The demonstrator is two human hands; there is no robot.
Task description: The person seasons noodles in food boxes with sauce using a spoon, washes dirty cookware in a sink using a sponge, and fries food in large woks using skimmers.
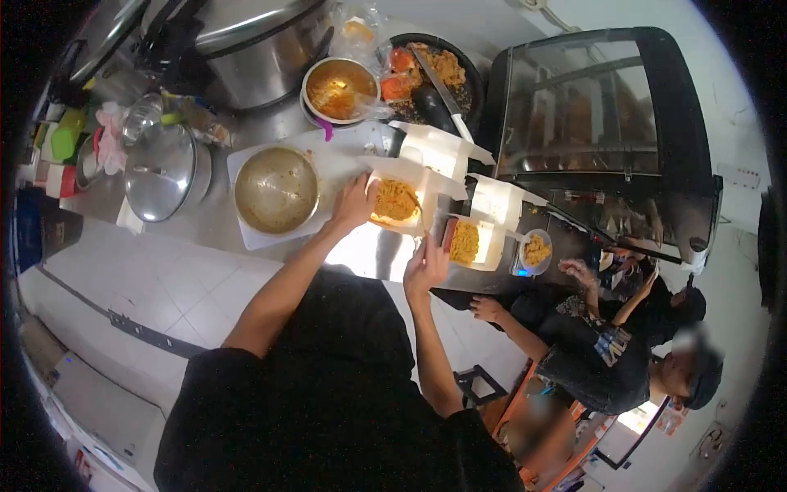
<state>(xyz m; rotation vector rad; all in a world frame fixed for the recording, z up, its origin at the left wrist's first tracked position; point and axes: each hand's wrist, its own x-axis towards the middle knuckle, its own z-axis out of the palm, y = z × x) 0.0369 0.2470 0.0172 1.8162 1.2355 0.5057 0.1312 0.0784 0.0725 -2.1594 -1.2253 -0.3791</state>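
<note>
Your black shirt (311,402) lay nearest, bottom cut off. Two food-filled boxes (402,173) sat on counter (390,256); your left hand (354,202) gripped one's wall, right hand (426,264) pinched one thin utensil (421,220), tip unclear.

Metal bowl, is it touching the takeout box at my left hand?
Apart: head view shows left hand and white board between metal bowl and takeout box.
</note>
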